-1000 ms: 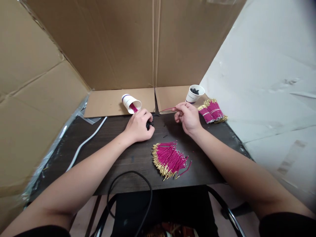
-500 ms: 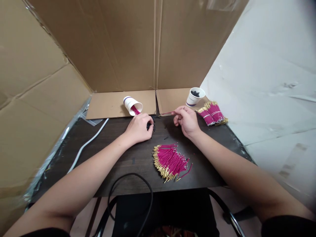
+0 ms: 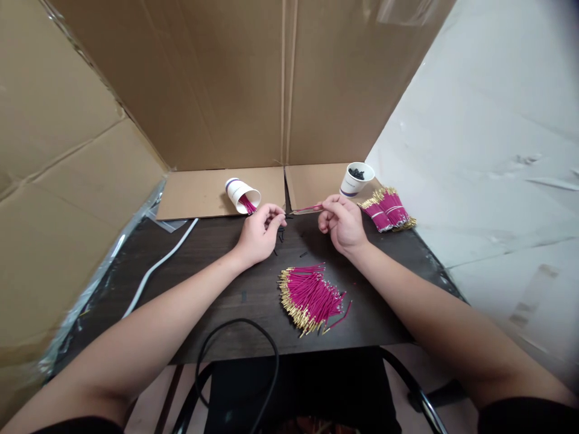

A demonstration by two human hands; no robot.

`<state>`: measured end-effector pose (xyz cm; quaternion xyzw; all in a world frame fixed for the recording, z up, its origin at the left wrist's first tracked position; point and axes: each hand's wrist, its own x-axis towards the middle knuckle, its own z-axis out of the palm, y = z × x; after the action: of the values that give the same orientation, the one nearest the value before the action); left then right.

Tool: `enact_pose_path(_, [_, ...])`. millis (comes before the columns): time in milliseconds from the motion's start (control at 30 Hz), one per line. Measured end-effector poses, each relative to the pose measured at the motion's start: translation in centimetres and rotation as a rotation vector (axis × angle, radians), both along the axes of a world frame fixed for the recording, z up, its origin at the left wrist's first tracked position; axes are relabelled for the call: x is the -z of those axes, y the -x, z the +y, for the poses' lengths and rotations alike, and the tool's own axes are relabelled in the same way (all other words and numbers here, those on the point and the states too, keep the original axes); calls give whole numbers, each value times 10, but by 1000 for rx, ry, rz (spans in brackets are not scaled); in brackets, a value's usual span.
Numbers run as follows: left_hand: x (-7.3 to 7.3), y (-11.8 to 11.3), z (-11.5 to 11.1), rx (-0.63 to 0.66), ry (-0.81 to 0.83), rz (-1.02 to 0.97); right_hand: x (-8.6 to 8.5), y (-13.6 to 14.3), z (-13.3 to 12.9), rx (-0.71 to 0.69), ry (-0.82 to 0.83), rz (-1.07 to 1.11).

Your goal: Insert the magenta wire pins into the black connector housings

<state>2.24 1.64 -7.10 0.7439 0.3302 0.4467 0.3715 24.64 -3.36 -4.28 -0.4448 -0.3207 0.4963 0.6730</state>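
My right hand [image 3: 344, 224] pinches a thin magenta wire [image 3: 312, 208], whose free end points left toward my other hand. My left hand [image 3: 261, 235] is closed in a pinch just above the small black tube pieces [image 3: 281, 235] on the dark table; whatever sits between its fingertips is too small to make out. Close behind that hand, a white paper cup [image 3: 240, 194] lies on its side with magenta wires [image 3: 248, 205] inside. Nearer my body is a fanned pile of magenta wires [image 3: 312, 295] with gold tips.
At the back right stands an upright paper cup [image 3: 356, 181] of black pieces. Beside it lie banded bundles of magenta wires [image 3: 389, 209]. Cardboard [image 3: 199, 193] lines the back of the table [image 3: 217, 283]. A white cable [image 3: 156, 265] runs along the left, and a black cable [image 3: 239, 319] loops at the front.
My left hand has lifted a little off the black pieces and turned, its pinched fingertips now nearer the wire end. My right hand has stayed nearly still with the wire.
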Motion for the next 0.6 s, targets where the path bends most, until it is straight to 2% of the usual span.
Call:
enact_pose_path(333, [2,-2,0,48,49,-63,-1,-1,0,-14,-24,-43])
enact_pose_path(600, [1,-2,0,35,50,-65,-2,-1,0,3,-11,-56])
